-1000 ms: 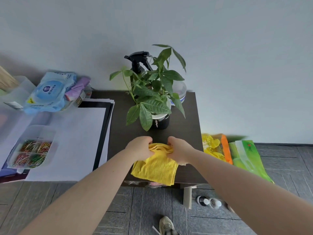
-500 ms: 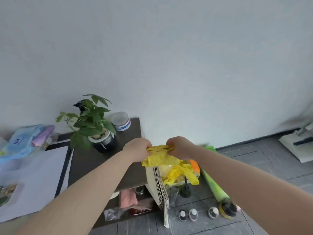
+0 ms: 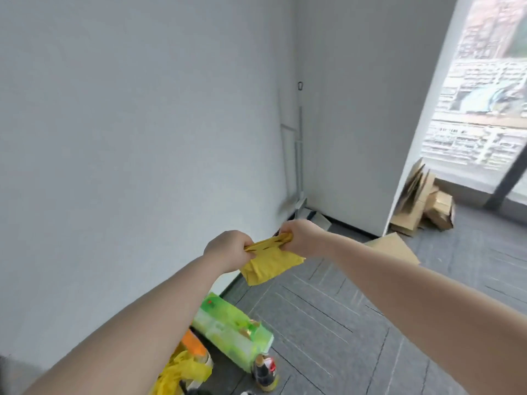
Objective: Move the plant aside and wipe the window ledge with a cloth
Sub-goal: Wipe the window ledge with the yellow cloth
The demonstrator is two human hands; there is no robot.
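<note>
The left hand (image 3: 228, 250) and right hand (image 3: 302, 237) each clench one end of the yellow cloth (image 3: 269, 260), held out chest-high, probably to keep it bunched for carrying. The window (image 3: 482, 95) stands far right; no plant shows.

No legible text; green package (image 3: 232, 329) print and bottle (image 3: 265, 373) label blurred.

Yellow cloth (image 3: 269, 259): folded, crumpled along top edge, hanging in air above grey floor.
</note>
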